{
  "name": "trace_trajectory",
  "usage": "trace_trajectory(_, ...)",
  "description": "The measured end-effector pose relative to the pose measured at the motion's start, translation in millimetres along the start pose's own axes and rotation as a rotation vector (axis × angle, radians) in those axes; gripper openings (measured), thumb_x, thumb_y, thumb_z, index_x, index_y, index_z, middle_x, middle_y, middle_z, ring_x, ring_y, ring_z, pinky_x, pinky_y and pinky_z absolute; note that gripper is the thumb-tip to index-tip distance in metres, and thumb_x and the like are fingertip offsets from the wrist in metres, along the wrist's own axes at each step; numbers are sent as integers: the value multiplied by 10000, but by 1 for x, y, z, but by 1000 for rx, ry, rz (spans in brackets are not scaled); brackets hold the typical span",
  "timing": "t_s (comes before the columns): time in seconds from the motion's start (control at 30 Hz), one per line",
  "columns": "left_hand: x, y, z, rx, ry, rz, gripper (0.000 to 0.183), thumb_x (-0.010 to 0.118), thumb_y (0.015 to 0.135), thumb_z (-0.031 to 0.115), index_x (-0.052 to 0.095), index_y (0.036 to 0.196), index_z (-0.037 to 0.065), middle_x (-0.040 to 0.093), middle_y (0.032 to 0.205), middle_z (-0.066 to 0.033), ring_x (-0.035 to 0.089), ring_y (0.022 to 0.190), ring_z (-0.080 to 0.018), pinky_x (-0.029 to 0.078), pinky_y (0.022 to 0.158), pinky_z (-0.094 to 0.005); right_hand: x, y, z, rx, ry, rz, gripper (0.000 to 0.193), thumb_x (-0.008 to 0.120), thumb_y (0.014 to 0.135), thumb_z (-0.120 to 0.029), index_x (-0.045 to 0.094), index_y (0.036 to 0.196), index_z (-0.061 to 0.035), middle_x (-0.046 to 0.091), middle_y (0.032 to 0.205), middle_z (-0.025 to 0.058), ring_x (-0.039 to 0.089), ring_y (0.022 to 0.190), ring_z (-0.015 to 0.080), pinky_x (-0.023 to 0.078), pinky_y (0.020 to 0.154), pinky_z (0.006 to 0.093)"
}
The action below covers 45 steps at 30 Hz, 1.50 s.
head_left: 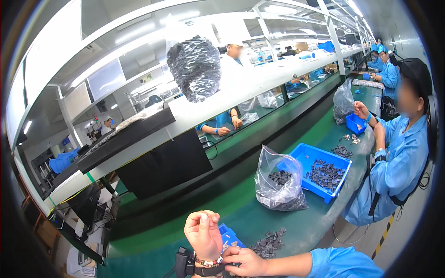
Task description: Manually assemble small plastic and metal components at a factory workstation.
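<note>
My left hand (203,235) is raised at the bottom centre. Its fingers are curled in toward the thumb, and whatever they may hold is hidden. A beaded bracelet (208,262) and a black strap with a small black device (184,262) circle that wrist. My right hand (245,262) comes in from the lower right, close against the left wrist, fingers bent together around something dark that I cannot make out. Behind the hands stands a small blue bin (229,236) with small light pieces. A pile of small black plastic parts (269,244) lies beside it on the green bench.
A clear bag of black parts (279,183) stands against a large blue tray (320,148) holding more. At right a person in blue (394,157) sits by another small blue bin (356,123). A stuffed bag (194,69) rests on the white shelf (259,88) above.
</note>
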State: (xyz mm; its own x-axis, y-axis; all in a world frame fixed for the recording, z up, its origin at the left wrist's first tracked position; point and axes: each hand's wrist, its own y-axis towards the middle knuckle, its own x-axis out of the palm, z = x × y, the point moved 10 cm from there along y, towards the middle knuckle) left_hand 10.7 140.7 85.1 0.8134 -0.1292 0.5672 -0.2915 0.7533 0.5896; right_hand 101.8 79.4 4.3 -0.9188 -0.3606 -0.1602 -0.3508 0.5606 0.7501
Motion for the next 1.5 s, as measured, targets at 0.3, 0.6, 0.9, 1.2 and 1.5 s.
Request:
trace_trajectory(0.3, -28, 13, -40, -251, -420, 177, 150, 483, 962, 165, 523, 832, 101, 443, 624, 53, 474, 647, -94, 397, 671, -284, -1, 9, 16, -50, -43, -121, 169, 701, 750, -32, 651, 909, -6, 624, 900, 112, 632, 813, 262, 513, 722, 337)
trace_trajectory(0.6, -83, 3, -88, -466, -955, 613, 106, 566, 878, 113, 562, 780, 74, 418, 582, 48, 475, 599, -95, 383, 657, -291, 22, 18, 45, 274, 200, -219, 152, 705, 767, -62, 586, 850, -16, 558, 858, 88, 561, 862, 217, 466, 772, 325)
trace_trajectory(0.9, -91, 3, -86, -531, -841, 610, 114, 544, 882, 113, 549, 772, 87, 403, 559, 46, 459, 579, -98, 374, 650, -291, 23, 16, 44, 198, 335, -202, 145, 676, 800, -50, 537, 816, -15, 606, 881, 91, 595, 852, 211, 471, 784, 319)
trace_trajectory(1.2, -82, 42, -10, -393, -810, 357, 142, 532, 881, 107, 551, 742, 91, 417, 584, 32, 469, 615, -107, 370, 679, -298, 21, -9, 60, 509, 133, -520, 293, 670, 856, -169, 613, 1098, -15, 609, 725, 40, 572, 615, 110, 482, 601, 259)
trace_trajectory(1.5, -77, 35, -8, -226, -567, 351, 113, 536, 883, 132, 556, 775, 109, 448, 572, 46, 472, 601, -90, 342, 650, -292, 14, 39, -17, 7, 18, 37, 105, 679, 773, -46, 654, 871, -19, 627, 835, 114, 621, 738, 279, 500, 645, 350)
